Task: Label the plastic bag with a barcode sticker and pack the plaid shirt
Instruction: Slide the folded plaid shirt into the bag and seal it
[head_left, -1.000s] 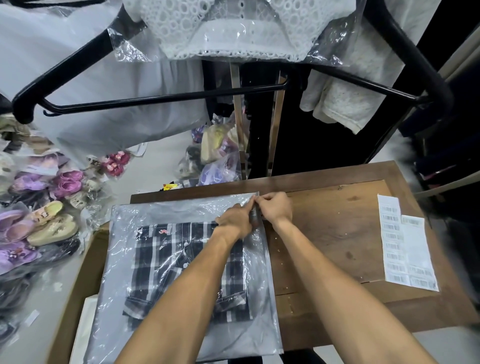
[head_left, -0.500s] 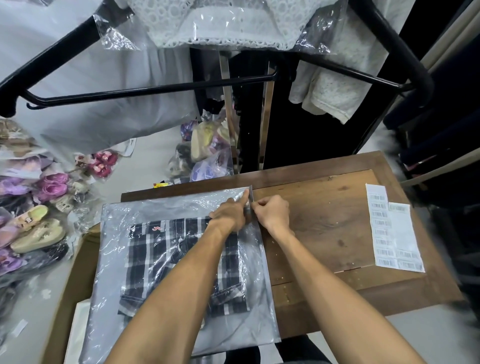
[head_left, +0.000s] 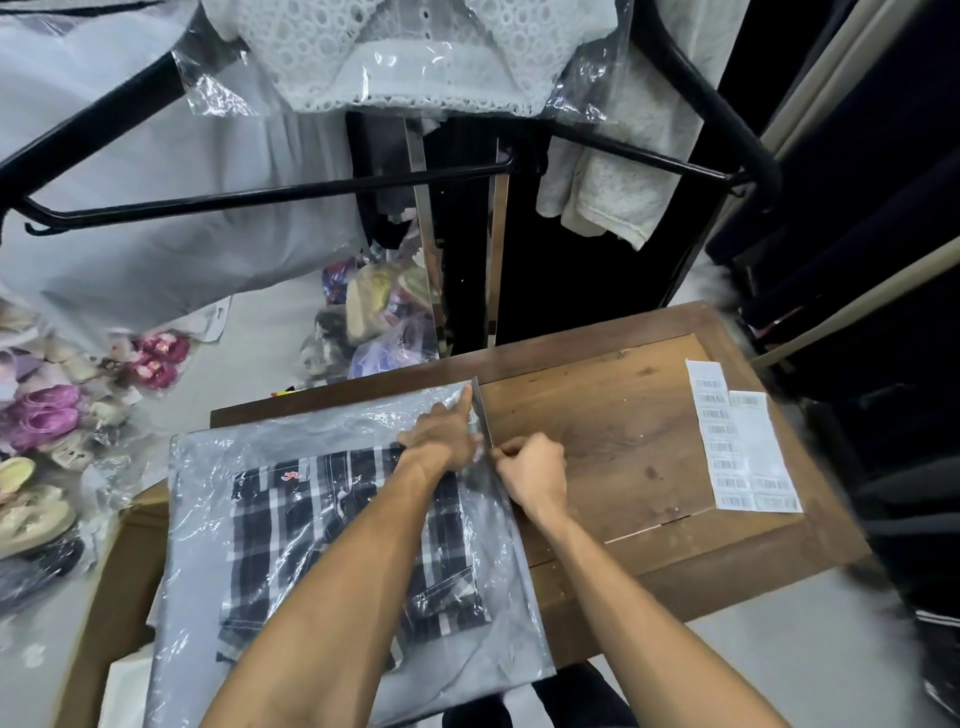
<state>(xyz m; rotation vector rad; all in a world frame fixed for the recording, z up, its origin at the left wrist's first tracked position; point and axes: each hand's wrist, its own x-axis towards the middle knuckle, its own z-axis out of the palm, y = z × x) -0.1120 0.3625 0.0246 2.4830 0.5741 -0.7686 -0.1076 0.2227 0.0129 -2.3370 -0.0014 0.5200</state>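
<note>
A clear plastic bag (head_left: 260, 431) lies flat on the left part of the wooden table (head_left: 623, 415). The folded black-and-white plaid shirt (head_left: 291, 519) is inside it. My left hand (head_left: 441, 436) rests on the bag's right edge, its index finger stretched along the folded flap toward the far corner. My right hand (head_left: 535, 473) is just beside it and pinches the same edge a little nearer to me. A white sheet of barcode stickers (head_left: 743, 447) lies at the table's right side, apart from both hands. My forearms hide part of the shirt.
A black clothes rail (head_left: 260, 195) with bagged white garments (head_left: 415, 52) hangs above the far side. Bagged shoes (head_left: 47, 415) are piled on the floor to the left. A cardboard box (head_left: 124, 571) stands against the table's left edge.
My left index finger has stretched out along the bag's edge toward the far corner. My right hand has slid slightly nearer along that edge. The bag has stayed in place.
</note>
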